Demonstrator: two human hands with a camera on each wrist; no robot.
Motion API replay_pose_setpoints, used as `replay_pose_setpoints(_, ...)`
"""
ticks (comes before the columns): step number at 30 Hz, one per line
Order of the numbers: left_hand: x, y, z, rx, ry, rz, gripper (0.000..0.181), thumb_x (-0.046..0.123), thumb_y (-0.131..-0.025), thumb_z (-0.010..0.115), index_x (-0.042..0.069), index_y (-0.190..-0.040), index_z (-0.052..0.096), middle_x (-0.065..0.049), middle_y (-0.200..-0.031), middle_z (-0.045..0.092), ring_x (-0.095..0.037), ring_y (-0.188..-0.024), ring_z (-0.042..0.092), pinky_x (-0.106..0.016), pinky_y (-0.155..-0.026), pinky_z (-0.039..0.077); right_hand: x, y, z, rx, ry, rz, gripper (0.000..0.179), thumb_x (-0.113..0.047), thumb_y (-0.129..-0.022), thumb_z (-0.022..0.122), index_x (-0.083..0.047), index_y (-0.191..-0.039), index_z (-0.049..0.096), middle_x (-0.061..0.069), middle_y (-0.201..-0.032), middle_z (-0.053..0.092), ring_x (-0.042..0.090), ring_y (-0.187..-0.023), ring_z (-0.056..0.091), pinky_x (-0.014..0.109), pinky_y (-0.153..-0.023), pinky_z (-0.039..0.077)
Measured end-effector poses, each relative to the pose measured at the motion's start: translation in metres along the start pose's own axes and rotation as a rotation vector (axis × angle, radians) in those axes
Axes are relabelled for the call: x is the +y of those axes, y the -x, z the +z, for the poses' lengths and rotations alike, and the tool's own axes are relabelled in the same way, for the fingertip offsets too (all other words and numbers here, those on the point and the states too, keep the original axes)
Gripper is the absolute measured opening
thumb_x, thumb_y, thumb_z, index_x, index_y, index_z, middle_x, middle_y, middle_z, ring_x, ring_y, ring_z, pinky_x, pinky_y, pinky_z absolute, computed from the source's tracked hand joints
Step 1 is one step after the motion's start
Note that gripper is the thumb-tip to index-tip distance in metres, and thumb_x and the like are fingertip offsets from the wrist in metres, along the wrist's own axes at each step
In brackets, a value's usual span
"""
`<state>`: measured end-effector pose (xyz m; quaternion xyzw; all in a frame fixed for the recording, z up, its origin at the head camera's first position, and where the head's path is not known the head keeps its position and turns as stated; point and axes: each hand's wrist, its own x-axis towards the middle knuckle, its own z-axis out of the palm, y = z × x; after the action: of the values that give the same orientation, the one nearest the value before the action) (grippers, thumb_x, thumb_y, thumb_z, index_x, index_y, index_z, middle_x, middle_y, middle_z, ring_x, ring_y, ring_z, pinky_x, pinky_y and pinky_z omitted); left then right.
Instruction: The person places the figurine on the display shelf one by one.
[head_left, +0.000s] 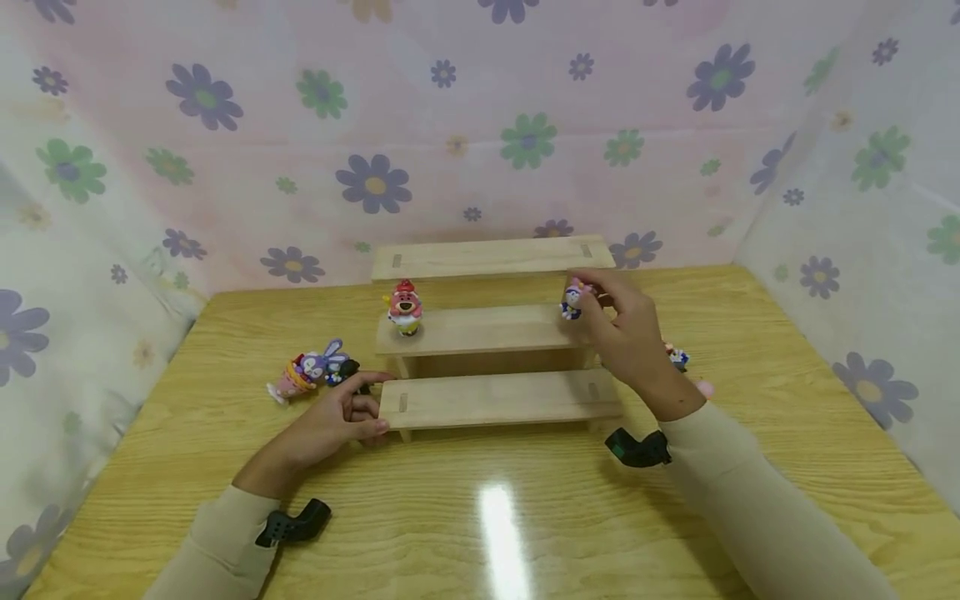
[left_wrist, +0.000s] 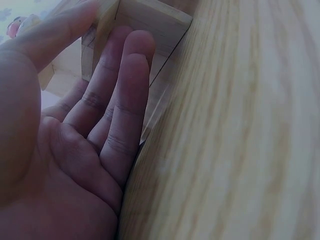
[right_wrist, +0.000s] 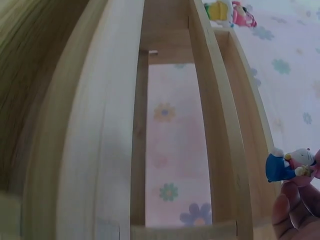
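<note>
My right hand pinches a small cat figurine at the right end of the middle tier of a wooden three-step shelf. The right wrist view shows the cat figurine with a white whiskered head and blue base between thumb and fingertips. At the left end of the bottom tier, my left hand grips the board, thumb at its front corner and fingers beneath, as the left wrist view shows on the board's end. A pink bear figurine with a red top stands on the middle tier's left end.
Left of the shelf, several figurines lie on the wooden table, among them a purple rabbit-eared one and a pink one. Behind my right wrist more small figurines are partly hidden. A flowered cloth hangs behind the shelf.
</note>
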<state>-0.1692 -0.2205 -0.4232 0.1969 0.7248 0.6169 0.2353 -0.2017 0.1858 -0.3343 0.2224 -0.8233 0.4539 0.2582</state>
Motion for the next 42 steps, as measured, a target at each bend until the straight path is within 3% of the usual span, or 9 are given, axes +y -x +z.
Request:
replay_pose_setpoints(9, -0.002, 0.001, -0.001, 0.009, -0.016, -0.001, 0.070, 0.008, -0.095, 0.068, 0.001, -0.152, 0.027, -0.004, -0.096, 0.069, -0.013, -0.079, 0.068, -0.033, -0.069, 0.058, -0.014, -0.008, 0.032, -0.118, -0.008, -0.078, 0.030, -0.004, -0.101, 0.052, -0.004, -0.128, 0.064, 0.012, -0.105, 0.068, 0.018, -0.086, 0.059, 0.024, -0.073, 0.049)
replay_pose_setpoints(19, -0.001, 0.002, 0.000, 0.010, 0.000, -0.009, 0.071, 0.008, -0.096, 0.067, 0.003, -0.154, 0.026, -0.001, -0.097, 0.067, -0.013, -0.081, 0.068, -0.031, -0.072, 0.058, -0.026, -0.016, 0.057, -0.252, -0.037, -0.032, 0.030, -0.010, -0.104, 0.051, -0.005, -0.131, 0.063, 0.009, -0.108, 0.065, 0.016, -0.087, 0.055, 0.030, -0.070, 0.048)
replay_pose_setpoints(27, -0.001, 0.003, 0.000, 0.008, -0.001, -0.006, 0.071, 0.008, -0.096, 0.067, 0.003, -0.154, 0.026, -0.003, -0.098, 0.067, -0.015, -0.082, 0.069, -0.032, -0.073, 0.059, -0.036, -0.022, 0.075, -0.312, -0.073, -0.021, 0.031, -0.009, -0.104, 0.050, -0.005, -0.132, 0.063, 0.010, -0.117, 0.066, 0.016, -0.086, 0.054, 0.031, -0.072, 0.049)
replay_pose_setpoints(42, 0.000, 0.000, 0.000, -0.004, 0.022, -0.018, 0.074, 0.009, -0.095, 0.068, 0.004, -0.154, 0.025, -0.004, -0.099, 0.067, -0.016, -0.083, 0.071, -0.035, -0.074, 0.060, -0.042, -0.030, 0.096, -0.389, -0.105, -0.044, 0.031, -0.009, -0.104, 0.048, -0.004, -0.131, 0.062, 0.009, -0.117, 0.065, 0.015, -0.088, 0.054, 0.031, -0.072, 0.049)
